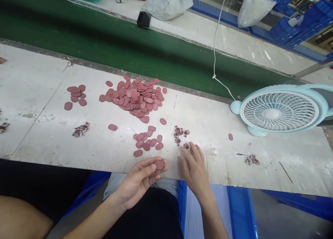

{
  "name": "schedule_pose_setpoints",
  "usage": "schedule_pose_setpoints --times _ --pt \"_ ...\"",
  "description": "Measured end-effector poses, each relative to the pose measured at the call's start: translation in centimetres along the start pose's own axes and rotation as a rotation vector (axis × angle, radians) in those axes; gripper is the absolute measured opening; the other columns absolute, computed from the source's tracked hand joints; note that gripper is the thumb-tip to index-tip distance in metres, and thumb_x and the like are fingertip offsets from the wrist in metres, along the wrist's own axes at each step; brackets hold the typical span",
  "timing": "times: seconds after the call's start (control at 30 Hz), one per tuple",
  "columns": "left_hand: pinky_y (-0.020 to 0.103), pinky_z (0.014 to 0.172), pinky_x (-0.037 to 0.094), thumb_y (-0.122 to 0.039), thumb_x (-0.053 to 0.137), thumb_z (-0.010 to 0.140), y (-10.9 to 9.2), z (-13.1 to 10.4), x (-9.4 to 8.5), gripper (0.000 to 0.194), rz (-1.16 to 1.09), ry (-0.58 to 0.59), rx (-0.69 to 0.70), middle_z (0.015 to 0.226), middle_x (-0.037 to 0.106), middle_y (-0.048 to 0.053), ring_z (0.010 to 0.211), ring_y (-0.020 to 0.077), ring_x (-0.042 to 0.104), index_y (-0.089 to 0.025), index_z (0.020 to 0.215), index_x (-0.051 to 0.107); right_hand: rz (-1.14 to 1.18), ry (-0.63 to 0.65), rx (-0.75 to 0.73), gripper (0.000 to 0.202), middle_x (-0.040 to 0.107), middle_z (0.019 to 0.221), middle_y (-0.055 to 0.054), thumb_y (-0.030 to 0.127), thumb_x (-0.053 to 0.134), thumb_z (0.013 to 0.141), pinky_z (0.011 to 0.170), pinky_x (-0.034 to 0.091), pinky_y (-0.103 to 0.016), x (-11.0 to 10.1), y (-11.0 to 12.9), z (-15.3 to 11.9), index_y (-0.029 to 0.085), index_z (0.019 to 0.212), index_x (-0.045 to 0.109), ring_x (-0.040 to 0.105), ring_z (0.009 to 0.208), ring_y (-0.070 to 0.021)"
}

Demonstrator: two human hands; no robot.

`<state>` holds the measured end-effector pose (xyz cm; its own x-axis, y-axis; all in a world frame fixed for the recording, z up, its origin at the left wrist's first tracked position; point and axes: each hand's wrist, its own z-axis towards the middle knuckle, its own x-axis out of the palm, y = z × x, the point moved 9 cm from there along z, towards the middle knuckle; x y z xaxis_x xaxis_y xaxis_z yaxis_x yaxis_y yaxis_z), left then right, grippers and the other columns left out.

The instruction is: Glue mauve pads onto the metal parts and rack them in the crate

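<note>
My left hand [142, 178] pinches a dull-red oval disc [159, 164] between thumb and fingers, above the table's near edge. Small dark marks show on the disc's face. My right hand [194, 166] reaches over the table with its fingers stretched out and apart, the tips at a few small brown-and-white pieces [187, 147]. Under the fingertips, part of these pieces is hidden. Just beyond lies a cluster of similar small pieces [179, 132]. Left of it is a loose group of red oval discs [146, 147], some with small dark marks.
A large heap of red discs [135, 96] lies toward the far edge, with a smaller group [75, 95] to its left. A light-blue fan [279, 108] stands at the right, its white cord [214, 48] running upward. Beyond the table runs a green belt [104, 41].
</note>
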<state>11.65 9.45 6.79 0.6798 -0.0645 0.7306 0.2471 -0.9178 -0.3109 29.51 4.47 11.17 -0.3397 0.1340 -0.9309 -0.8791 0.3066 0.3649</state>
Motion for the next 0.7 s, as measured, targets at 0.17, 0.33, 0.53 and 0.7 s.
schedule_pose_setpoints --times 0.17,0.33,0.53,0.7 --pt "0.019 0.077 0.058 -0.021 0.073 0.084 0.1 0.0 0.1 0.022 0.012 -0.012 -0.019 0.121 0.073 0.012 0.106 0.0213 0.071 -0.015 0.106 0.075 0.04 -0.057 0.009 0.04 0.053 0.139 -0.009 0.024 0.045 0.097 0.109 0.046 -0.055 -2.8 -1.9 -0.1 0.029 0.135 0.053 0.05 0.13 -0.0269" --pt "0.02 0.077 0.057 -0.021 0.074 0.083 0.5 -0.2 0.5 0.023 0.008 -0.001 -0.044 0.12 0.073 0.013 0.104 0.0215 0.071 -0.015 0.106 0.075 0.124 0.063 -0.119 0.031 0.066 0.119 -0.007 0.02 0.049 0.094 0.097 0.053 -0.052 -1.8 -3.5 1.0 0.028 0.12 0.065 0.06 0.11 -0.0259" --pt "0.022 0.078 0.055 -0.022 0.074 0.083 1.0 -0.2 0.8 0.025 0.043 0.021 -0.003 0.12 0.073 0.013 0.104 0.0219 0.071 -0.015 0.107 0.075 0.322 -0.056 -0.002 0.022 0.063 0.101 -0.007 0.023 0.049 0.094 0.077 0.06 -0.041 -3.7 -2.3 -0.7 0.022 0.107 0.067 0.065 0.09 -0.02" --pt "0.024 0.079 0.055 -0.022 0.077 0.08 1.3 -0.1 1.8 0.027 0.142 0.048 0.058 0.122 0.072 0.011 0.108 0.0231 0.069 -0.02 0.107 0.076 1.004 0.061 0.217 0.017 0.066 0.084 -0.001 0.024 0.061 0.089 0.057 0.059 -0.028 -2.4 2.2 -3.2 0.026 0.105 0.068 0.064 0.064 -0.0132"
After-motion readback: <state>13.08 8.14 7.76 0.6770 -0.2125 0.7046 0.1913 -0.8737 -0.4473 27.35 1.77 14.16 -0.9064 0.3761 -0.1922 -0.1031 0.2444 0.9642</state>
